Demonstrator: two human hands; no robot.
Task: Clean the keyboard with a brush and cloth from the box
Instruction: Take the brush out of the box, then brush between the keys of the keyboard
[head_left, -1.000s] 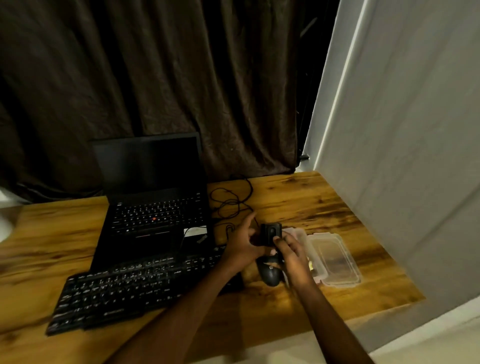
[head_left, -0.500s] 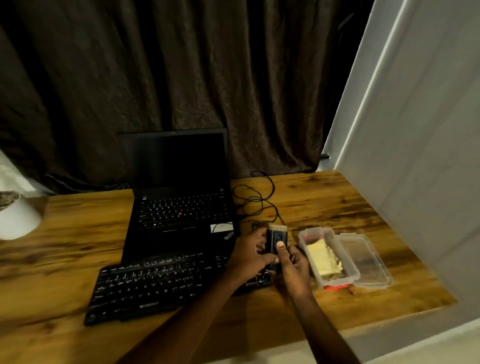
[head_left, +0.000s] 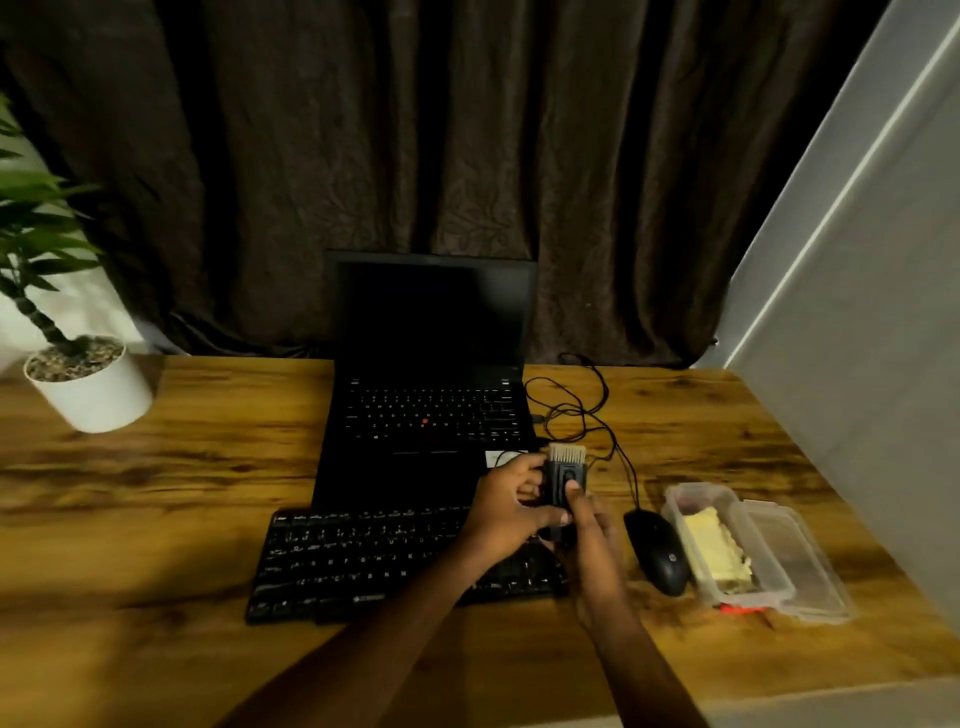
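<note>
One brush (head_left: 566, 475), bristles up, above the right end of one keyboard (head_left: 363, 561), gripped by two hands: left hand (head_left: 511, 506) wrapped round its body, right hand (head_left: 592, 535) holding from below, thumb on its front. Right of the keyboard: one mouse (head_left: 658, 551), then one open box (head_left: 680, 506) holding one yellow cloth (head_left: 717, 551). Behind the keyboard, one laptop (head_left: 431, 415). Against half a second ago: mouse uncovered, one potted plant (head_left: 88, 384) fully in view, far left of the keyboard.

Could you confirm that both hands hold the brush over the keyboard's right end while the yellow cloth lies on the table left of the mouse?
Not quite. The head view shows the cloth inside the open box, right of the mouse. The rest stands: the left hand and right hand hold the brush over the keyboard's right end.
</note>
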